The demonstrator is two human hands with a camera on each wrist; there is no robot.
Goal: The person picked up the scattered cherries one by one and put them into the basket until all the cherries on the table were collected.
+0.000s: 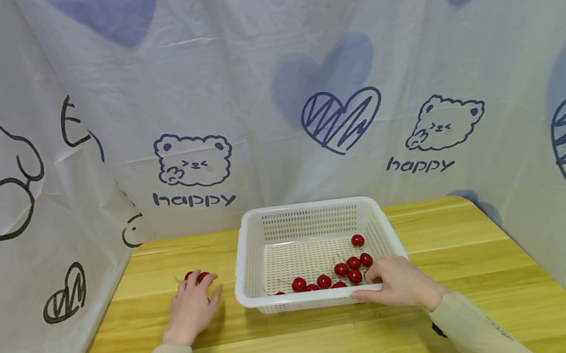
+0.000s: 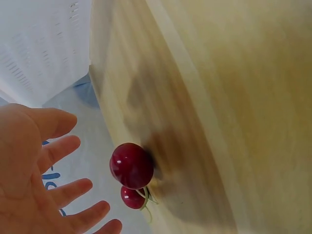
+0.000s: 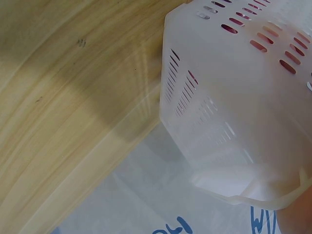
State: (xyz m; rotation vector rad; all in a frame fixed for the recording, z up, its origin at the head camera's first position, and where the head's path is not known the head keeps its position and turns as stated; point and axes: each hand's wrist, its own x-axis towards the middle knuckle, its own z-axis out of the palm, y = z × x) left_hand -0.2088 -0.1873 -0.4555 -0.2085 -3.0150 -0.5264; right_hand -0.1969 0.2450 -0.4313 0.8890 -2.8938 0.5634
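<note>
With fingers spread, my left hand point(image 1: 193, 308) hovers over dark red cherries point(image 1: 202, 277) on the table, left of a white plastic basket point(image 1: 324, 294). The left wrist view shows two cherries point(image 2: 131, 165), thin green stems hanging from them, apart from the fingertips point(image 2: 73, 141). At the basket's front right corner my right hand point(image 1: 399, 281) grips the rim, thumb outside and fingers curled over the inside. Inside the basket lie several cherries point(image 1: 324, 281), mostly near the front and right. In the right wrist view the slotted basket wall point(image 3: 219, 112) fills the right side, only a bit of the hand point(image 3: 295, 214) showing.
The wooden table point(image 1: 304, 350) carries the basket near its back edge. Behind it and at both sides hangs a pale cloth point(image 1: 265, 114) printed with hearts, bears and lettering.
</note>
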